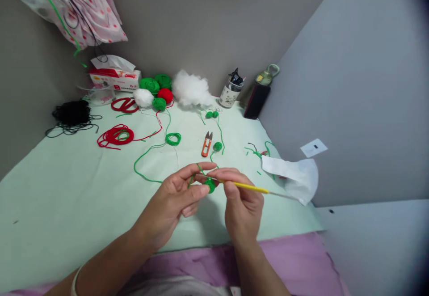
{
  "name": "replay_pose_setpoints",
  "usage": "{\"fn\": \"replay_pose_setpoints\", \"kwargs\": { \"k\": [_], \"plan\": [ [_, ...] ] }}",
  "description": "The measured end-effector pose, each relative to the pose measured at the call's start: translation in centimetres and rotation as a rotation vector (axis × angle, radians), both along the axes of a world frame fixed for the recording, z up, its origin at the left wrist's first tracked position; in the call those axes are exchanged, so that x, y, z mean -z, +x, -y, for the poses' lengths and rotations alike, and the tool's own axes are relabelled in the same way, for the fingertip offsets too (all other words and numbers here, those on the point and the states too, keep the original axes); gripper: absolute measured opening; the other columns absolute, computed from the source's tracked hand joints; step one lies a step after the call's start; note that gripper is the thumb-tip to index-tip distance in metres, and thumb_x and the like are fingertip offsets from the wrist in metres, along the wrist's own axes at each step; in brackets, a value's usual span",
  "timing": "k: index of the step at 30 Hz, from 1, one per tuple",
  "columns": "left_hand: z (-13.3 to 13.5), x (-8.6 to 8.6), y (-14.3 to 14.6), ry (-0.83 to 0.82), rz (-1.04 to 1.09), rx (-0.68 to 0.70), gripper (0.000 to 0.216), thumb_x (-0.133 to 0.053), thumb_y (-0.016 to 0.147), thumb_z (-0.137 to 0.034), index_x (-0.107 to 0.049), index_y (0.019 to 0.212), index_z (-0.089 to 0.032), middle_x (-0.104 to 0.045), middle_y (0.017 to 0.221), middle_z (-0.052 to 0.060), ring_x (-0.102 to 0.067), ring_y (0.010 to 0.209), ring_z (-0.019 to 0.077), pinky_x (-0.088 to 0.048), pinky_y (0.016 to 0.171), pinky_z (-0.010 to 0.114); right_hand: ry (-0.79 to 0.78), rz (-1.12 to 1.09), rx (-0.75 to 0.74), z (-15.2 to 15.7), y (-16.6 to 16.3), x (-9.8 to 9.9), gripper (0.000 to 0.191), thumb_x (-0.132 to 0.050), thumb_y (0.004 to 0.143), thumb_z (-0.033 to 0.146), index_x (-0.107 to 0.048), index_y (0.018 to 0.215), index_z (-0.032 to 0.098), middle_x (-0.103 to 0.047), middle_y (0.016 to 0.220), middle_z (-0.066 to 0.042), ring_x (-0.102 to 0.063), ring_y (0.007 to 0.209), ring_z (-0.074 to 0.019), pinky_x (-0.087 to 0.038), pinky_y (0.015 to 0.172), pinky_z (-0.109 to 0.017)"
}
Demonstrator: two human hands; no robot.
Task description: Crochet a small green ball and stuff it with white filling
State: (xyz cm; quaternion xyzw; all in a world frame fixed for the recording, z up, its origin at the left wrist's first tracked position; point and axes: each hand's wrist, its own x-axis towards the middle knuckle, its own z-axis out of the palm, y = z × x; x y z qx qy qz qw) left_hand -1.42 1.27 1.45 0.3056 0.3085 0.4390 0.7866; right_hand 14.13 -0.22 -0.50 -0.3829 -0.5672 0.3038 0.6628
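Between thumb and fingers, my left hand (179, 193) pinches a small green crochet piece (210, 185). Green yarn (147, 179) runs from that hand across the table to a small coil (173, 139). My right hand (244, 204) is closed on the yellow handle of a crochet hook (251, 188). The hook's metal tip meets the top of the green piece, partly hidden by my fingers. Just beyond my hands lie orange thread snips (206, 145) and a small green crocheted ball (217, 146) with a yarn tail.
Along the back stand yarn balls (149, 86), white stuffing (191, 89), a tissue box (115, 79), a pen cup (230, 94) and a bottle (259, 92). Red scissors (125, 105), red yarn (117, 135) and black yarn (72, 113) lie left. Crumpled tissue (295, 175) lies right.
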Motion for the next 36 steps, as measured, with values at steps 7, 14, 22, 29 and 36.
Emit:
{"fn": "replay_pose_setpoints", "kwargs": {
  "k": [7,14,22,29,36],
  "plan": [
    [-0.2,0.5,0.5,-0.091,0.045,-0.057,0.034,-0.089,0.083,-0.025,-0.083,0.117,-0.023,-0.053,0.076,-0.005,-0.031,0.051,0.0003,-0.032,0.048,0.012,0.21,0.484,0.192,1.0,0.4,0.7,0.04,-0.069,0.095,0.009,-0.077,0.124,0.035,-0.079,0.11,-0.006,-0.075,0.095,-0.0215,-0.061,0.078,-0.036],
    [-0.6,0.3,-0.1,-0.09,0.066,-0.068,0.028,-0.089,0.079,-0.02,-0.086,0.107,-0.023,-0.056,0.08,-0.003,-0.036,0.057,0.0027,-0.036,0.052,0.014,-0.09,-0.1,0.047,-0.2,0.8,0.0,0.018,-0.065,0.101,0.028,-0.08,0.093,0.024,-0.074,0.082,-0.003,-0.065,0.066,-0.0148,-0.055,0.062,-0.03],
    [-0.2,0.4,0.2,0.075,-0.139,-0.084,0.033,-0.087,0.082,-0.029,-0.084,0.115,-0.03,-0.066,0.09,0.0,-0.052,0.072,0.011,-0.045,0.066,0.022,-0.207,-0.194,-0.06,-0.2,0.7,0.7,0.017,-0.065,0.102,0.033,-0.078,0.097,0.024,-0.079,0.091,-0.003,-0.069,0.075,-0.0145,-0.058,0.07,-0.029],
    [-0.4,0.7,-0.5,0.137,-0.234,-0.108,0.036,-0.085,0.082,-0.026,-0.082,0.118,-0.029,-0.062,0.09,-0.001,-0.051,0.068,0.0107,-0.047,0.067,0.025,-0.174,-0.1,-0.028,0.3,0.8,-0.3,0.02,-0.059,0.106,0.032,-0.074,0.098,0.022,-0.079,0.089,-0.004,-0.074,0.077,-0.0169,-0.061,0.071,-0.032],
    [0.3,0.5,-0.1,0.242,-0.453,-0.247,0.034,-0.082,0.083,-0.021,-0.082,0.116,-0.029,-0.061,0.085,-0.003,-0.049,0.067,0.0099,-0.048,0.072,0.024,0.167,0.437,0.112,1.4,0.5,0.4,0.032,-0.054,0.104,0.014,-0.069,0.126,0.03,-0.08,0.103,-0.005,-0.076,0.09,-0.0208,-0.064,0.078,-0.038]
  ]
}}
